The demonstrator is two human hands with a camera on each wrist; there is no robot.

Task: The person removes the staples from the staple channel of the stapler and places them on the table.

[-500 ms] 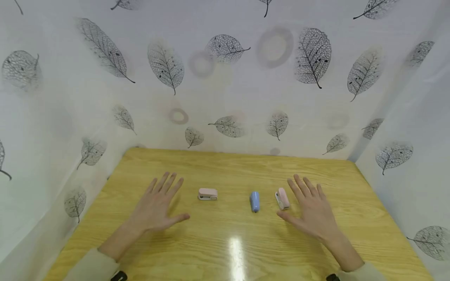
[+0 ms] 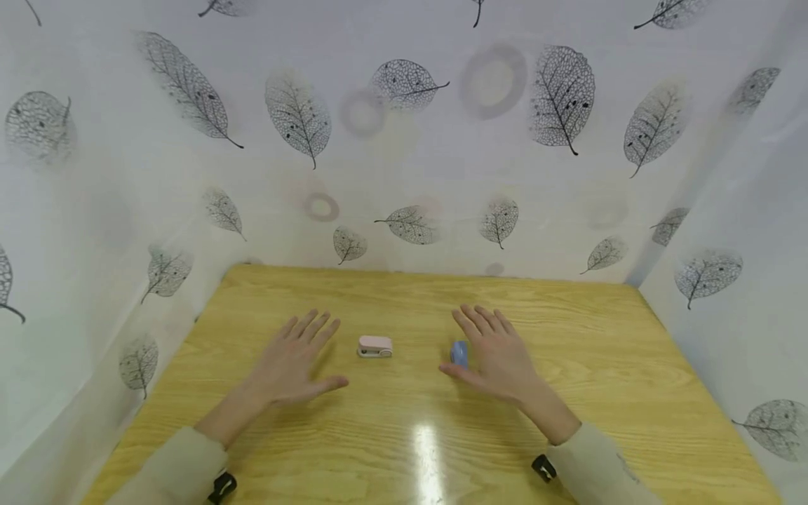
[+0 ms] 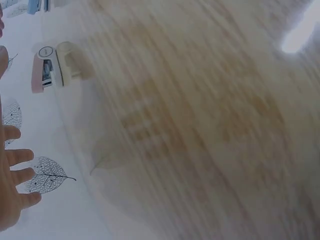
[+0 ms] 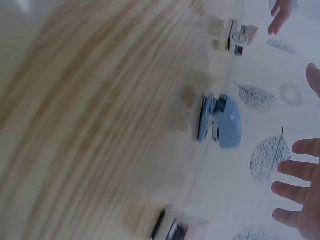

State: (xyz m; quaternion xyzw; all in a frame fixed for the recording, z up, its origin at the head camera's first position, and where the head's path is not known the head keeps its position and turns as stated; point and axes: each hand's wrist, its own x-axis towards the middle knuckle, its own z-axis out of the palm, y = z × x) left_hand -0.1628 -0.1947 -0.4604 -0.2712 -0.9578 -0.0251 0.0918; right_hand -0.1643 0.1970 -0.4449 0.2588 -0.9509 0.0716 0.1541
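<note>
My left hand hovers over the table's left half, fingers straight and spread, holding nothing. Just right of its fingertips lies a pink-and-white stapler on its side. A small blue stapler is partly covered in the head view by the thumb and fingers of my right hand. That hand is also spread and holds nothing; the right wrist view shows it apart from the blue stapler. Another pinkish stapler is cut off at that view's bottom edge, and my right hand hides it in the head view.
The light wooden table carries the staplers, with a bright glare patch near its front. White cloth walls printed with grey leaves stand behind it and along both sides. Dark wrist straps show below the cream sleeves.
My right hand has moved left, from beside the right-hand pink stapler to over it and beside the blue one. My left hand has shifted slightly right. The staplers stay put.
</note>
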